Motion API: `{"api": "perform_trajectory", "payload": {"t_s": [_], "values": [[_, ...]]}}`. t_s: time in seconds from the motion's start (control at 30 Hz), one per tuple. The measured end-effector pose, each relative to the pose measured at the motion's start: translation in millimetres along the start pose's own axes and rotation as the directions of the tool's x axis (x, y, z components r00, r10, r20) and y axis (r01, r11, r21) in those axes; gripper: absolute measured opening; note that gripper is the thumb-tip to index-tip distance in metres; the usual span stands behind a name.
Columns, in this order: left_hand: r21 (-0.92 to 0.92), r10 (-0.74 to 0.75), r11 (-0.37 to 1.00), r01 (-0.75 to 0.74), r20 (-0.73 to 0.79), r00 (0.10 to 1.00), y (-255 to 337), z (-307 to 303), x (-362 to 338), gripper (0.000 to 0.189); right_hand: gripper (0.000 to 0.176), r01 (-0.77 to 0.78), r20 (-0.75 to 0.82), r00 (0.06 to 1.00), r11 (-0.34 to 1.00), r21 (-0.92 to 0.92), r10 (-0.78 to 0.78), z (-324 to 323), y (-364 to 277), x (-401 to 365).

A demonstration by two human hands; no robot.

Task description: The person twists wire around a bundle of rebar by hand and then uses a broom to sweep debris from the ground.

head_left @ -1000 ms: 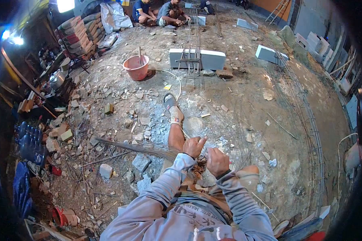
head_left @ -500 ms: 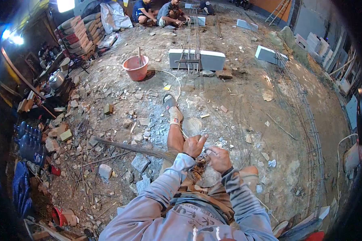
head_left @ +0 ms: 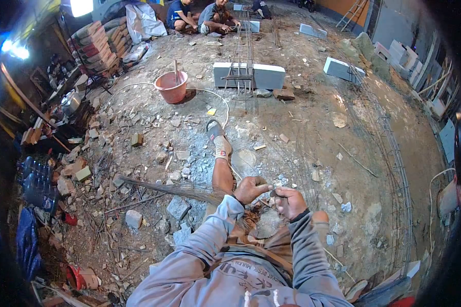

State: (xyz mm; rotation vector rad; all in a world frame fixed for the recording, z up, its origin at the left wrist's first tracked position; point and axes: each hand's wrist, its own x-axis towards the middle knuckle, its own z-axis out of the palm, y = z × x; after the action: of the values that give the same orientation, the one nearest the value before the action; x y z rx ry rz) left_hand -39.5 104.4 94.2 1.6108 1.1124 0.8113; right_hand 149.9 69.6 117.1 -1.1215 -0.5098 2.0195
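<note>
My left hand (head_left: 251, 190) is closed in a pinch above my lap, its fingertips meeting those of my right hand (head_left: 291, 202). My right hand is closed too, thumb against fingers. Whatever is between the fingertips is too small to make out. A bundle of thin dark strands (head_left: 174, 190) lies on the left, its near end running behind my left wrist. Beneath my hands, between my legs, are reddish-brown scraps (head_left: 251, 217) and a flat pale stone (head_left: 268, 223).
A pink bucket (head_left: 171, 88) with a stick stands ahead. White blocks (head_left: 266, 77) support a long steel rebar cage (head_left: 244, 48). Another rebar cage (head_left: 402, 179) runs along the right. Two people (head_left: 215, 20) squat at the back. Rubble and a grey stone (head_left: 179, 207) lie left.
My hands have come together at the fingertips and shifted slightly right. My right hand has turned, its fingers now pointing toward the left hand.
</note>
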Motion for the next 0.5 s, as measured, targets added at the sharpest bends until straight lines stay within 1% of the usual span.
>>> {"api": "perform_trajectory", "payload": {"t_s": [0.03, 0.07, 0.1, 0.13, 0.17, 0.2, 0.23, 0.27, 0.3, 0.33, 0.37, 0.43, 0.47, 0.5], "values": [[-0.048, 0.043, 0.998, -0.041, 0.043, 0.998, -1.2, -0.3, 1.4, 0.043, 0.018, 0.019, 0.028, 0.999, 0.998, -0.061, -0.017, 1.0, -3.8, -4.3], [-0.049, 0.046, 0.998, -0.044, 0.04, 0.998, 0.8, -1.9, 1.6, 0.043, 0.019, 0.017, 0.107, 0.994, 0.994, -0.109, -0.005, 4.8, -10.2, -11.1], [-0.1, 0.052, 0.994, -0.043, 0.085, 0.995, 3.7, -4.1, 0.6, 0.041, 0.019, 0.017, 0.108, 0.994, 0.994, -0.112, -0.004, 4.9, -15.9, -13.7], [-0.149, 0.058, 0.988, -0.038, 0.129, 0.99, 4.9, -5.5, -0.8, 0.039, 0.021, 0.045, 0.211, 0.977, 0.954, -0.296, 0.019, 3.4, -21.8, -15.5], [-0.149, 0.057, 0.988, -0.037, 0.128, 0.99, 2.5, -5.6, -0.9, 0.039, 0.022, 0.093, 0.307, 0.95, 0.882, -0.463, 0.061, 2.4, -26.1, -15.6], [-0.202, 0.039, 0.979, -0.01, 0.138, 0.99, -1.6, -5.2, 0.0, 0.036, 0.02, 0.181, 0.305, 0.952, 0.763, -0.62, 0.022, 1.4, -27.4, -11.7], [-0.253, 0.022, 0.967, 0.017, 0.15, 0.988, -3.9, -5.2, 0.4, 0.034, 0.02, 0.182, 0.304, 0.953, 0.765, -0.618, 0.019, 3.3, -26.0, -12.6], [-0.252, 0.022, 0.968, 0.017, 0.154, 0.988, -1.5, -6.5, -1.7, 0.034, 0.018, 0.463, 0.385, 0.886, 0.422, -0.78, -0.26, 9.9, -23.7, -15.3], [-0.305, -0.014, 0.951, 0.056, 0.139, 0.99, 3.5, -9.0, -3.7, 0.033, 0.016, 0.582, 0.533, 0.714, -0.038, -0.812, -0.454, 17.7, -22.9, -17.9], [-0.358, -0.051, 0.929, 0.094, 0.125, 0.991, 6.3, -10.0, -4.4, 0.032, 0.013, 0.574, 0.538, 0.652, -0.117, -0.811, -0.534, 26.8, -21.2, -21.4], [-0.36, -0.051, 0.928, 0.093, 0.125, 0.991, 5.4, -9.0, -3.7, 0.032, 0.013, 0.572, 0.538, 0.653, -0.118, -0.811, -0.533, 28.7, -18.0, -21.0], [-0.331, -0.028, 0.942, 0.057, 0.091, 0.995, -0.1, -6.8, -2.2, 0.031, 0.014, 0.547, 0.541, 0.535, -0.222, -0.807, -0.649, 27.0, -9.8, -17.2], [-0.332, -0.031, 0.941, 0.06, 0.09, 0.995, -3.9, -4.2, -1.2, 0.031, 0.017, 0.537, 0.464, 0.557, -0.127, -0.834, -0.689, 25.5, -5.5, -9.4], [-0.317, 0.03, 0.948, -0.015, 0.042, 0.999, -6.5, -1.3, 1.3, 0.031, 0.017, 0.538, 0.463, 0.556, -0.126, -0.834, -0.69, 22.8, -3.0, -6.6]]}}
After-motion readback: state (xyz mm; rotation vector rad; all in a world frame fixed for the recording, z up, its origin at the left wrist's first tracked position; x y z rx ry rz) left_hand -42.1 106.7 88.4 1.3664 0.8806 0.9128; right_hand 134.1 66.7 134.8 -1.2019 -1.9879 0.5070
